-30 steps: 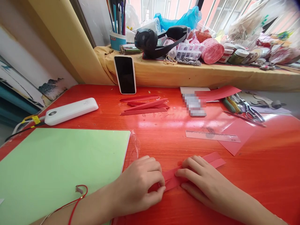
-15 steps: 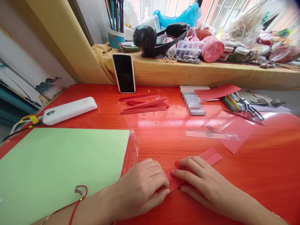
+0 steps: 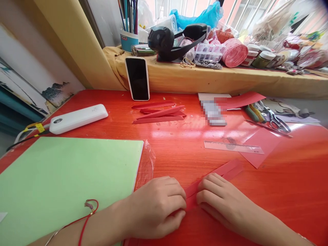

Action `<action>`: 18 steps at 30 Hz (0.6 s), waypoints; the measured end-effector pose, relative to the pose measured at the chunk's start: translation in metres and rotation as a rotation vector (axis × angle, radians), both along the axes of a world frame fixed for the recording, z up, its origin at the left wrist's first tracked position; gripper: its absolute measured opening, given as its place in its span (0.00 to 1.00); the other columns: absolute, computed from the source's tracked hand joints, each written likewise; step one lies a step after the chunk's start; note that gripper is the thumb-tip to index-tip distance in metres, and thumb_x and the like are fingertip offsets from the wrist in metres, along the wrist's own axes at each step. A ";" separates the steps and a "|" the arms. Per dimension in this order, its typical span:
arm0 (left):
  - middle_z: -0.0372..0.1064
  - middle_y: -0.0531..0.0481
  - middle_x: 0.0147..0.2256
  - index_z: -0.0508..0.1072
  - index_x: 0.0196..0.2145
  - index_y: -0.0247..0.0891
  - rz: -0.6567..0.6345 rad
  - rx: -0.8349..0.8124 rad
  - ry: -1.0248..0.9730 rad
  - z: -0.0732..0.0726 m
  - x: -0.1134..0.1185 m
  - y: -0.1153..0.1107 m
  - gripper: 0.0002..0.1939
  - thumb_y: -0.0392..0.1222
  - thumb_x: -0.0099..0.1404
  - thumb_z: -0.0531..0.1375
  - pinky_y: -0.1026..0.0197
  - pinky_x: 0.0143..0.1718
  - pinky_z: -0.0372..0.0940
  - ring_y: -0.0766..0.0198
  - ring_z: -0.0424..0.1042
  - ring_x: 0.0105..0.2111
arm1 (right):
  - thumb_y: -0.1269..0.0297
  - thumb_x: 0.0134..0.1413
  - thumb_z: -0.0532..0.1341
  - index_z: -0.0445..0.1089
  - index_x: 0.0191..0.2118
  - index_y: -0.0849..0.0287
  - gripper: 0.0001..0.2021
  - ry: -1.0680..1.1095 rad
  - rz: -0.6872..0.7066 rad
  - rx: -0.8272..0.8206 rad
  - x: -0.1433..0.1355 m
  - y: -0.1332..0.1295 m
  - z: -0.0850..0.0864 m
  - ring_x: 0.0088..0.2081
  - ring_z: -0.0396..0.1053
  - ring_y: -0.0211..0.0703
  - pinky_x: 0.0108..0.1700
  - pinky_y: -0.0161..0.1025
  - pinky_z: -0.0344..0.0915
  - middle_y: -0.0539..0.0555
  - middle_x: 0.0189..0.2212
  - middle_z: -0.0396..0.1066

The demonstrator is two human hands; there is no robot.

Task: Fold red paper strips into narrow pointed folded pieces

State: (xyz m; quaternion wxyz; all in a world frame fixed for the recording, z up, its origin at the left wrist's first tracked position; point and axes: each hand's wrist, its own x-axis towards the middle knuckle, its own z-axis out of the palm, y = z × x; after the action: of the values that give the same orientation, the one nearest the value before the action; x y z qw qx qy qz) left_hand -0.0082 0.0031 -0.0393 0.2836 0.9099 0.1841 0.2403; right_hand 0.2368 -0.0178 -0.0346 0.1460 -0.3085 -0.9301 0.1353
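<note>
A folded strip of red paper [image 3: 193, 192] lies slantwise on the red table, its far end up to the right. Its near left end is pinched by my left hand [image 3: 161, 206], whose fingers are curled together. Bent fingers of my right hand [image 3: 220, 200] press on the strip's middle; the fingertips are partly hidden beneath the hand. Several folded red strips [image 3: 160, 114] lie in a loose pile farther back. To the right are a clear ruler [image 3: 233, 147] and a square of red paper [image 3: 258, 157].
Green paper sheets [image 3: 77, 164] cover the left front. A white power bank [image 3: 79, 119] and an upright phone [image 3: 137, 79] stand behind. Scissors [image 3: 276, 119] and pliers [image 3: 255, 112] lie at the back right, near a red sheet [image 3: 243, 100].
My right hand's fingers have drawn together and curled in on the strip, where they were more spread before. My left hand has hardly moved. The whole view has shifted slightly.
</note>
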 end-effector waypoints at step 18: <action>0.77 0.44 0.40 0.76 0.36 0.33 -0.036 0.057 0.047 0.003 -0.007 0.009 0.10 0.25 0.64 0.57 0.56 0.50 0.69 0.54 0.74 0.44 | 0.71 0.65 0.57 0.64 0.32 0.57 0.08 0.119 -0.195 -0.192 -0.007 0.000 -0.001 0.34 0.63 0.41 0.36 0.38 0.63 0.50 0.31 0.69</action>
State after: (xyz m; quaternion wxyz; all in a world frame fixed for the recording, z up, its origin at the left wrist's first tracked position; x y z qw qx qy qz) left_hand -0.0153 0.0118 -0.0359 0.2576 0.9261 0.1676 0.2190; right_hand 0.2293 -0.0174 -0.0361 0.1830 -0.4015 -0.8682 0.2270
